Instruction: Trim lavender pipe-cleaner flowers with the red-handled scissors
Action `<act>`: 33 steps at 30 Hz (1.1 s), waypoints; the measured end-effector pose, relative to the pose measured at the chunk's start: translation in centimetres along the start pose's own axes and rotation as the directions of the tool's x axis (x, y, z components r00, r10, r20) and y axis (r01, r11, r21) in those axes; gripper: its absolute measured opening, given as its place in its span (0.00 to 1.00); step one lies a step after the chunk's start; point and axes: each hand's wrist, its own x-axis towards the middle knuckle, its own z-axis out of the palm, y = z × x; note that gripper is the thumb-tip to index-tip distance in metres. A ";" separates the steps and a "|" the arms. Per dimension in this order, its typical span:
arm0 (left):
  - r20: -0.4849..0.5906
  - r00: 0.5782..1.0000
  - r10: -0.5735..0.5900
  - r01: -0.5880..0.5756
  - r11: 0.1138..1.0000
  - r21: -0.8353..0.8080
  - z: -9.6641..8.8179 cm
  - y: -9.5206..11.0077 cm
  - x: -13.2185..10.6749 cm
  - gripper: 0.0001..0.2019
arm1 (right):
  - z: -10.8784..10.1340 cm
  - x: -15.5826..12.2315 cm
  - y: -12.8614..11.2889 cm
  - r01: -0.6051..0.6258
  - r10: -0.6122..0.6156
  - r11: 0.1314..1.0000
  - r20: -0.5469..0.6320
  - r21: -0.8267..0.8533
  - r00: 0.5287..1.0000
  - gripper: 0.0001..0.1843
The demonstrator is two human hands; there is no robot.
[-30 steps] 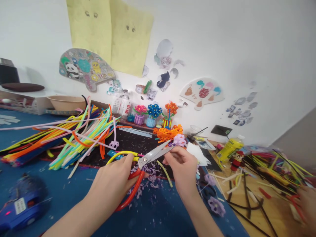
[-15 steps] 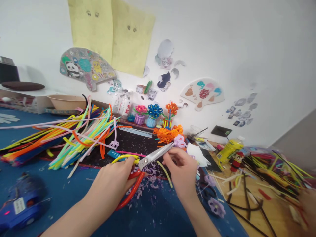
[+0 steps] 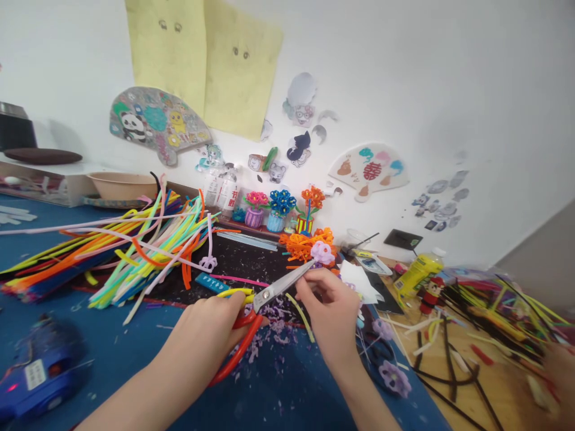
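My left hand [image 3: 215, 326] is closed around the handles of a pair of scissors [image 3: 281, 286], one handle yellow and one red. The blades point up and right, with their tips at a lilac pipe-cleaner flower [image 3: 322, 253]. My right hand [image 3: 330, 311] is pinched just below that flower, close beside the blades; its fingers hide whatever stem they grip. Purple fuzz trimmings [image 3: 278, 326] lie scattered on the blue table below the scissors. More lilac flowers [image 3: 394, 377] lie by my right wrist, next to dark scissor handles.
A big bundle of coloured pipe cleaners [image 3: 148, 245] lies at left, above a blue glue gun [image 3: 38, 371]. Orange pipe-cleaner pieces [image 3: 305, 244] and small potted flowers [image 3: 281, 209] stand behind. At right are a yellow bottle [image 3: 420, 272] and another person's blurred hand [image 3: 559, 374].
The lilac flower has turned and shifted slightly left and down at the blade tips. The scissor blades look a little closer together; both hands stay nearly in place.
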 end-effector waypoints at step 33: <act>-0.051 0.998 0.033 -0.038 0.995 -0.090 1.4 -0.4 0.3 0.19 | 0.3 0.3 0.2 -0.211 0.202 0.970 0.086 0.118 0.976 0.08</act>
